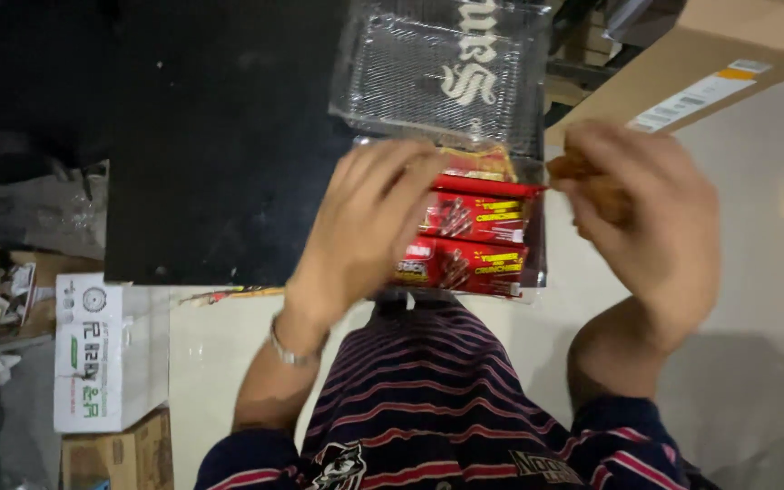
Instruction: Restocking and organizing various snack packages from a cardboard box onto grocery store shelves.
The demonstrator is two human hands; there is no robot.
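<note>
The left hand (pixel 365 227) rests curled fingers on red, glossy snack packets (pixel 475 240) inside a clear plastic tray (pixel 446 73) on the table. The right hand (pixel 651 218) pinches a small brown snack piece (pixel 583 172). The packets look light and slippery, best held by their edges.

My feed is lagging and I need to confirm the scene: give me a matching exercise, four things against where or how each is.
Things:
1. left hand
2. right hand
3. clear tray
4. white box

Places or states:
A. far left, on a brown carton
B. pinching a small brown item
C. resting on the red snack packs
D. top centre, on the black surface

Pairs: 1-C, 2-B, 3-D, 4-A
</note>
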